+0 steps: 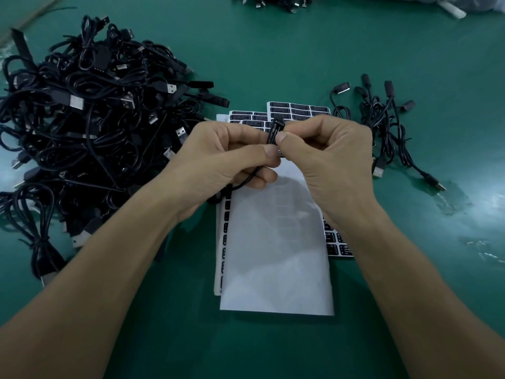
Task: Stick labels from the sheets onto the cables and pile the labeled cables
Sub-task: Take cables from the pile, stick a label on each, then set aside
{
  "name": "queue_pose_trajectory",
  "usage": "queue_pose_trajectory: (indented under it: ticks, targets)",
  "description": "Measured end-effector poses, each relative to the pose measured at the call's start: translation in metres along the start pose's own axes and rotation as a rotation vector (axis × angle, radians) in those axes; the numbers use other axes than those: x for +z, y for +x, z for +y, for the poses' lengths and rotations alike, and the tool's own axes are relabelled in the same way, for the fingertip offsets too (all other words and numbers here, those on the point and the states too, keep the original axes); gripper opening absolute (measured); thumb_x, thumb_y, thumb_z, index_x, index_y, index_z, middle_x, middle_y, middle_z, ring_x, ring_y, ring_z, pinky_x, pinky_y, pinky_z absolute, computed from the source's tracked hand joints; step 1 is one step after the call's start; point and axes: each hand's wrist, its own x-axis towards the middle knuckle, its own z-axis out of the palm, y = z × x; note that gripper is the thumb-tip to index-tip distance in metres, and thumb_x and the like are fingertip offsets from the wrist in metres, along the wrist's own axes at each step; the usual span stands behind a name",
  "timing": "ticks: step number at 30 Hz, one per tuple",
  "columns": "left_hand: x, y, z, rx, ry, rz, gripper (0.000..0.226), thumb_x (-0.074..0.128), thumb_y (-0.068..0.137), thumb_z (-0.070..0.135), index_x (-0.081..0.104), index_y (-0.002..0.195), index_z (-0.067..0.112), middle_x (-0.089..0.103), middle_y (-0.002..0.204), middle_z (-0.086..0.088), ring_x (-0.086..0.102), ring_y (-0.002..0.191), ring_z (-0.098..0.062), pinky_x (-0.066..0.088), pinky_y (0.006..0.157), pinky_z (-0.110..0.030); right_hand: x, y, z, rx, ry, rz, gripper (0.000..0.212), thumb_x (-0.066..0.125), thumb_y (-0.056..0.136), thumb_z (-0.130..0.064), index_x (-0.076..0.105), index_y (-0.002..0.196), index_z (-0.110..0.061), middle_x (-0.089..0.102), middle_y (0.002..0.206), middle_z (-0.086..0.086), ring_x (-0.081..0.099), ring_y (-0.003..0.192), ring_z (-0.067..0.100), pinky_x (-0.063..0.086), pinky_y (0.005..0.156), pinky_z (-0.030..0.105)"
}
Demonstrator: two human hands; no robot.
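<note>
Green bench mat (pixel 273 64), cables everywhere: a big black tangle (pixel 90 113) on the left, a smaller bunch (pixel 382 119) on the right, label sheets (pixel 297 110) in the middle. Over the sheets, the left hand (pixel 226 160) and right hand (pixel 328 157) each pinch one cable's block (pixel 279 123) between thumb and forefinger, its lead (pixel 240 183) drooping under the left palm. The label (pixel 274 132) is on it, white lettering on black, running lengthwise. Best now, I'd say, to rub it down from one end so no corner lifts.

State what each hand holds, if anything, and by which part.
The left hand and right hand both pinch one cable's controller block near its lower end.
</note>
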Motion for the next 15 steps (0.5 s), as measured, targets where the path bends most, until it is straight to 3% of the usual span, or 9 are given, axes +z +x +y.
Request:
queue_pose_trajectory:
  ticks: [11, 15]
  targets:
    - [0.0024, 0.0004, -0.0008, 0.017, 0.048, 0.062, 0.011, 0.065, 0.093, 0.006, 0.074, 0.087, 0.01, 0.074, 0.073, -0.002, 0.07, 0.062, -0.013, 0.055, 0.058, -0.019, -0.0006, 0.0004, -0.0009, 0.007, -0.052, 0.019, 0.021, 0.074, 0.082, 0.0, 0.071, 0.071, -0.018, 0.071, 0.065, -0.007, 0.064, 0.06, 0.006, 0.053, 0.062, 0.022]
    - [0.0046, -0.0004, -0.0013, 0.031, 0.042, 0.079, 0.012, 0.065, 0.093, 0.004, 0.073, 0.085, 0.008, 0.074, 0.071, -0.002, 0.07, 0.061, -0.012, 0.055, 0.057, -0.019, 0.0003, -0.0013, -0.0016, -0.012, -0.06, 0.008, 0.021, 0.072, 0.081, 0.001, 0.071, 0.071, -0.017, 0.071, 0.062, -0.008, 0.065, 0.056, 0.003, 0.051, 0.059, 0.017]
